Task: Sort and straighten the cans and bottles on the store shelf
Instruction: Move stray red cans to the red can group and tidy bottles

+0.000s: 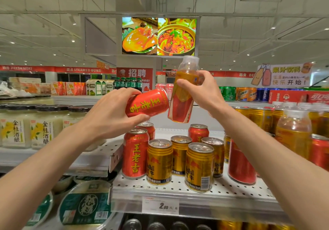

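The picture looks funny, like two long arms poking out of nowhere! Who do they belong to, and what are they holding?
The arms belong to a person wearing a camera on their head, so you see what they see: a store shelf. The left hand grips a red can, tipped sideways. The right hand holds a bottle of orange drink with a clear cap. Below, on the shelf, stand more red cans and gold cans, upright. A white price tag hangs on the shelf's front edge.
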The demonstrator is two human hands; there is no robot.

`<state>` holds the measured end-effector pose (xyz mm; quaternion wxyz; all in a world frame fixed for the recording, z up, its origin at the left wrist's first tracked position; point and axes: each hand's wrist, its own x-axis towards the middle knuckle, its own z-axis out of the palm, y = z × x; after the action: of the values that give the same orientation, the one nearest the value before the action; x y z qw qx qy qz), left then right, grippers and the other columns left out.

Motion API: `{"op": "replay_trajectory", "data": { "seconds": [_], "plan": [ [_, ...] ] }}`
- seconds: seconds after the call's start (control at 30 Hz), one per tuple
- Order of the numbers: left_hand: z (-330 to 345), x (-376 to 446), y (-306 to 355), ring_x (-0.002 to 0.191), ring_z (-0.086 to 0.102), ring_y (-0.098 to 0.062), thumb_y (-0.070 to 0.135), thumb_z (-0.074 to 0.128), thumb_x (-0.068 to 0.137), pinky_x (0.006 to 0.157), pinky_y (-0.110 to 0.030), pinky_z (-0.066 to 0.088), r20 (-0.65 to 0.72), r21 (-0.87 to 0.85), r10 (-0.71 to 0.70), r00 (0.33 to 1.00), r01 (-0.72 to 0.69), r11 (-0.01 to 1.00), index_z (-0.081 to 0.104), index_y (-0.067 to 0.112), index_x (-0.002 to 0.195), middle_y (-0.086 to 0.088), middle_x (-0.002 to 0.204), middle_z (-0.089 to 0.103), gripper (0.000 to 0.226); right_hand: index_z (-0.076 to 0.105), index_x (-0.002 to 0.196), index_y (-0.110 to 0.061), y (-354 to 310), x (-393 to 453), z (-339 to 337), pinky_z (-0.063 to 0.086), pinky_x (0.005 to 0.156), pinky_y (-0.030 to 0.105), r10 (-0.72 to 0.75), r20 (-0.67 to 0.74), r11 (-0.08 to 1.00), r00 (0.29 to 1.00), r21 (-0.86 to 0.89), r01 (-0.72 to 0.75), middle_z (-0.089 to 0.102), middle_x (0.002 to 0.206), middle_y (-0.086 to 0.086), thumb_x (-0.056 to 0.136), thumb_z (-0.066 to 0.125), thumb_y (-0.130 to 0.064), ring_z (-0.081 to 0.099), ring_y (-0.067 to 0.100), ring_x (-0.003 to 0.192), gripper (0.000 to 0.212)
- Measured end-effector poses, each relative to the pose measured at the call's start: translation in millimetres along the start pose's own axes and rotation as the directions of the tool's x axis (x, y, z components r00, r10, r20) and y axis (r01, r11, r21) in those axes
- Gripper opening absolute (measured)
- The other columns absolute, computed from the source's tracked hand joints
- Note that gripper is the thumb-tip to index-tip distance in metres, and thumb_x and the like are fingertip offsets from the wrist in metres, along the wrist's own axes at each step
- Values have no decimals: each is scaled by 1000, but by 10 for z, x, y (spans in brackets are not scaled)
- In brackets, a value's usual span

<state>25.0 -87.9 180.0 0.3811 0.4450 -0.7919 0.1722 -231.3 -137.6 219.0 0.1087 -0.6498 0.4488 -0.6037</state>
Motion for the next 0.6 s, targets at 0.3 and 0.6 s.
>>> {"op": "replay_trajectory", "data": {
  "seconds": [0.3, 0.6],
  "plan": [
    [261, 317, 199, 104, 56, -14, 52, 72, 82, 87, -29, 45, 245, -26, -2, 970, 9, 1000, 46, 23, 138, 1, 125, 60, 68, 56, 135, -23, 19, -220, -438, 56, 82, 26, -36, -52, 999, 998, 4, 36, 67, 117, -6, 81, 77, -53, 64, 4, 103, 66],
    [561, 478, 277, 86, 68, -10, 52, 66, 88, 67, -24, 52, 367, -272, -113, 923, 223, 936, 31, 30, 143, 0, 115, 58, 69, 56, 134, -22, 170, -326, -554, 48, 69, 16, -4, -30, 1000, 1000, -1, 4, 66, 112, -8, 83, 76, -49, 61, -2, 94, 61]
  ]
}}
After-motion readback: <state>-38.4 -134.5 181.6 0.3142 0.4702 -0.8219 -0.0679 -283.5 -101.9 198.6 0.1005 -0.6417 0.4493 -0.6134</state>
